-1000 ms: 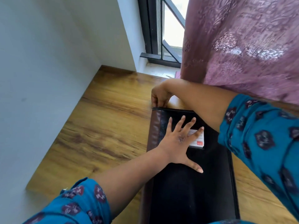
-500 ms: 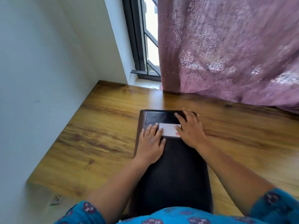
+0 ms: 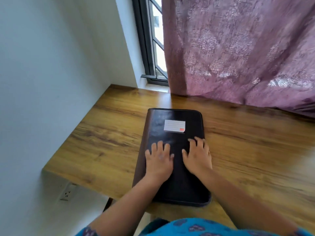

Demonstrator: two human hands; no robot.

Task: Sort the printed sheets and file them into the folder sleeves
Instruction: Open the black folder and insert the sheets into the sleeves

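A closed black folder (image 3: 175, 184) with a brown spine lies lengthwise on the wooden desk (image 3: 105, 133). A white lined label (image 3: 174, 126) with a small red mark sits on its cover near the far end. My left hand (image 3: 159, 160) rests flat on the middle of the cover, fingers spread. Beside it, my right hand (image 3: 197, 155) lies flat too, its fingers reaching the folder's right edge. No printed sheets are in view.
A white wall (image 3: 42, 82) borders the desk on the left, with a power socket (image 3: 67, 194) below the desk edge. A purple curtain (image 3: 238, 48) hangs over the desk's far side beside a dark-framed window (image 3: 150, 48).
Both hands slid back from the label end to the middle of the cover, uncovering the label. A second ago my right hand was at the folder's far corner.
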